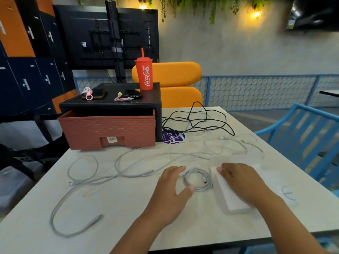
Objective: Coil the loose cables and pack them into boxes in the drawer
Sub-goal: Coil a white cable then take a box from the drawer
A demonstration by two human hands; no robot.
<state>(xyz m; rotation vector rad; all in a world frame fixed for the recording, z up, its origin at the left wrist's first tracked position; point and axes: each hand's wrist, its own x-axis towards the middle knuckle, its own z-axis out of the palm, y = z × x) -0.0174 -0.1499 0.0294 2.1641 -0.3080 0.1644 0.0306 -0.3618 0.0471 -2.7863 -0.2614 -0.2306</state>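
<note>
**A:** The left hand [172, 187] is lying open, thumb and fingers bracketing the small coiled grey cable [198, 179] on the pale table [128, 208], not gripping it. The right hand [238, 182] is resting open on the white rectangular box [231, 202] just beside the coil.

**B:** I'm guessing that untied coil is springing apart once lifted, or snagging the long loose grey cables [146, 172] nearby.

A coiled cable [198, 179] lies on the table [128, 208] between the left hand [171, 187] and the right hand [240, 182], touching the left thumb; a box [229, 200] lies under the right hand; loose cables [82, 182] sprawl left of the left hand; beyond it stands a drawer unit [110, 129], a cup [145, 74] on top; another cable [198, 121] lies beyond the right hand.
</note>
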